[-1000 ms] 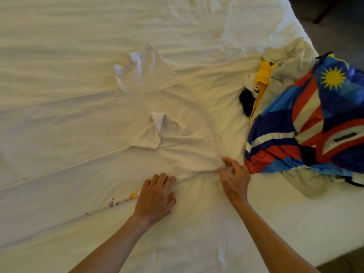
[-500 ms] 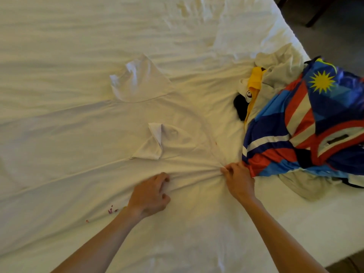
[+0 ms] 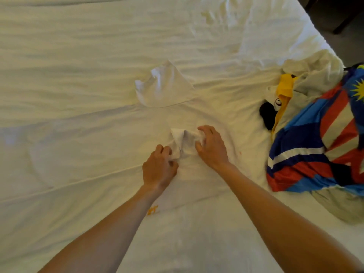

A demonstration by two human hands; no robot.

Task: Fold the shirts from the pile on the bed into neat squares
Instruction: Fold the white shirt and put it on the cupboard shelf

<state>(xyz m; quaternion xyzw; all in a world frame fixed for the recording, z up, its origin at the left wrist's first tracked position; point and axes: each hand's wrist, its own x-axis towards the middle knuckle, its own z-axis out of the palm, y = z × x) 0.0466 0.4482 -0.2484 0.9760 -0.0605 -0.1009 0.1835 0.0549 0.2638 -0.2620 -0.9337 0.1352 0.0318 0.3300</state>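
White shirt spread flat on bed, bunched fold between the fingers, colourful shirt pile to their right

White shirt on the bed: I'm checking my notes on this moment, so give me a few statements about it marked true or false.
1. Both hands grip the crumpled sleeve of the white shirt. True: left hand, right hand, sleeve.
2. The pile of shirts lies to the left. False: it lies at the right edge of the bed.
3. The pile's top shirt is plain black. False: it is blue, red and white.
4. The other sleeve lies untouched. True.
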